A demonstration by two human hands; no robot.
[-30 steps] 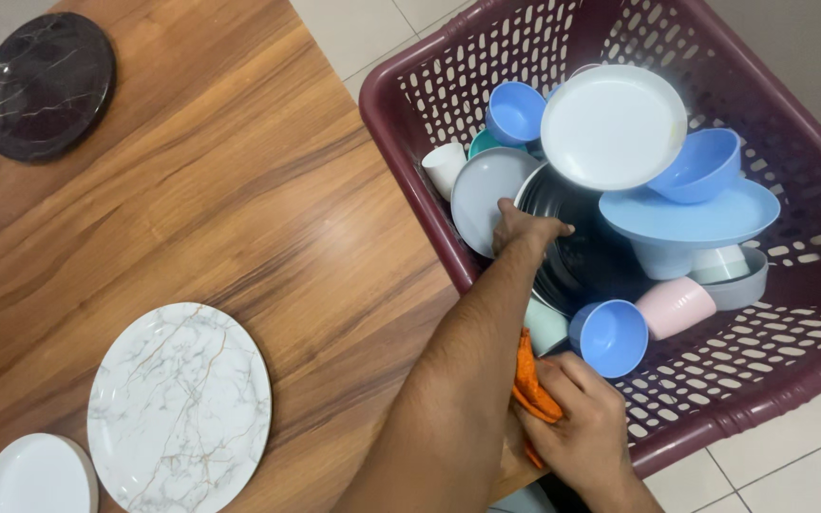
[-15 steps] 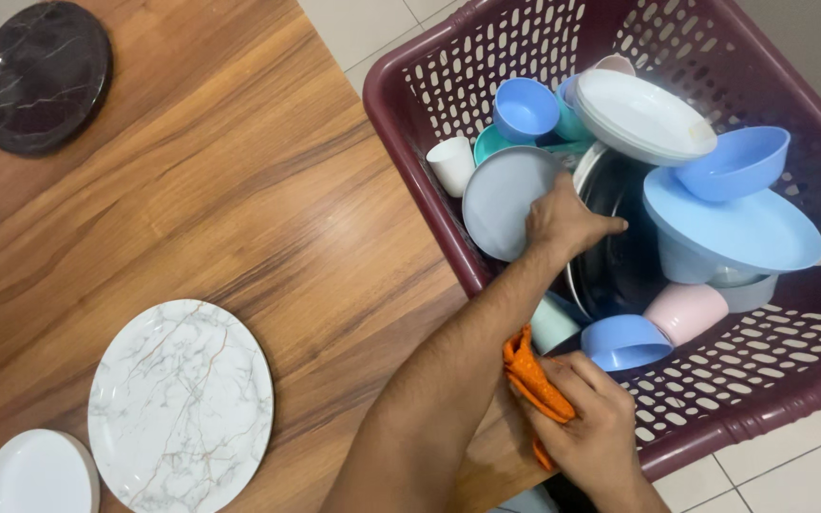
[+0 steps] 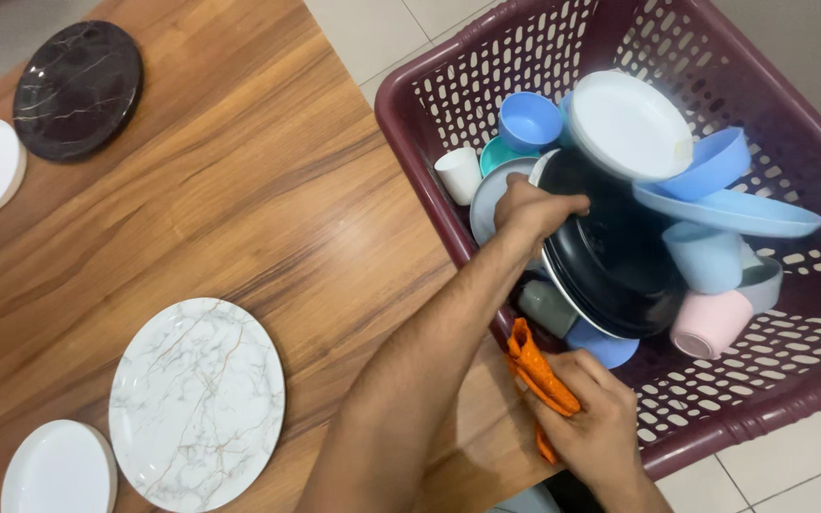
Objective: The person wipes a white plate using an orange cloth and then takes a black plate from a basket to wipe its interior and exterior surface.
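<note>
My left hand [image 3: 532,211] has its fingers curled tight over the upper rim of the black plate [image 3: 615,256], which stands tilted inside the maroon basket [image 3: 410,104] (against its wall nearest the tabletop's right edge). My right hand [image 3: 593,427] is closed on an orange cloth [image 3: 536,372] at the basket's near rim. The plate's lower edge hides behind a blue bowl [image 3: 605,346]; I can't make out what's beneath it.
</note>
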